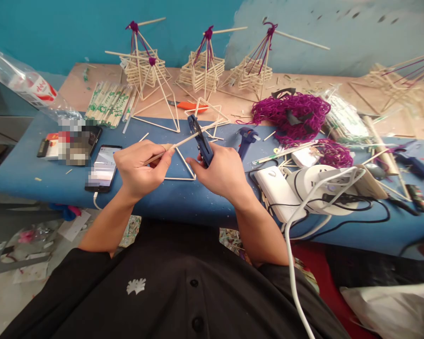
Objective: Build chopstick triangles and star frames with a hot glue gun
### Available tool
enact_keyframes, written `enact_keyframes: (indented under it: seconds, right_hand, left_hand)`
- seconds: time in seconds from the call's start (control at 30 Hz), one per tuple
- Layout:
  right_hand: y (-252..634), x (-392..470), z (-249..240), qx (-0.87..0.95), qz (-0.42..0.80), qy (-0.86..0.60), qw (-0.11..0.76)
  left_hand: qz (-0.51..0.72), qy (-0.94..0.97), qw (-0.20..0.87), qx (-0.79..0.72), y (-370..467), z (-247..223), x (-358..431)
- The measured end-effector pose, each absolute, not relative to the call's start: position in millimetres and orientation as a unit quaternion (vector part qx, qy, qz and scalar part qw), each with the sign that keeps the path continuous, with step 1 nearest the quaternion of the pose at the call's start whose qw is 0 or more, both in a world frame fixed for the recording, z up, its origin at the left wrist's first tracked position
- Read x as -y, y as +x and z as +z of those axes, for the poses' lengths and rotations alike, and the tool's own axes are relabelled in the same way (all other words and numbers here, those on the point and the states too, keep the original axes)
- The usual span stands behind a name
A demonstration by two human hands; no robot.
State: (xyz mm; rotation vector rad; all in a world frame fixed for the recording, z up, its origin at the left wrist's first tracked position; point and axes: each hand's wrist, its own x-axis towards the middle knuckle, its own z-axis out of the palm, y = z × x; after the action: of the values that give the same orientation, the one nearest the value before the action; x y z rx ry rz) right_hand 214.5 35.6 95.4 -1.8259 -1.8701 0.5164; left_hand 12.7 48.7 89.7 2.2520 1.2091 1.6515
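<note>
1. A black cloth shirt point(155, 268), with a vertical button placket point(195, 303) down the front.
2. Two round, dark buttons point(194, 283) on the placket, one above the other.
3. A whitish, jagged-lobed emblem point(136, 286) on the left chest, perhaps a leaf; too small to be sure.
4. Short black sleeves point(77, 266) ending near the elbows.
5. Bare forearms point(108, 226), left hand point(141, 165) and right hand point(221, 169).

Clear plastic bottle point(26, 84) lay aslant at my far left, phone point(106, 159) lay screen-up and lit, white box point(278, 192) sat to my right beside a round white unit point(305, 186), white cord point(291, 268) ran down past it, teal wall point(183, 28) stood beyond.
</note>
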Motion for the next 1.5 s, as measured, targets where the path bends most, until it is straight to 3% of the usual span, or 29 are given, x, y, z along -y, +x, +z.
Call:
enact_keyframes:
  seconds: [0.37, 0.83, 1.13, 1.5]
  right_hand:
    - [226, -29, 105, 0.678, 0.135, -0.682, 0.238]
    - [228, -22, 109, 0.667, 0.149, -0.688, 0.245]
    - [246, -18, 115, 0.608, 0.02, -0.743, 0.278]
    - [269, -8, 100, 0.558, 0.038, -0.767, 0.313]
  left_hand:
    - [0.564, 0.759, -0.026, -0.324, 24, 89, -62]
    - [0.569, 0.764, -0.022, -0.305, 29, 88, -63]
    - [0.608, 0.76, -0.07, -0.217, 56, 106, -67]
    - [0.607, 0.775, -0.019, -0.176, 89, 97, -72]
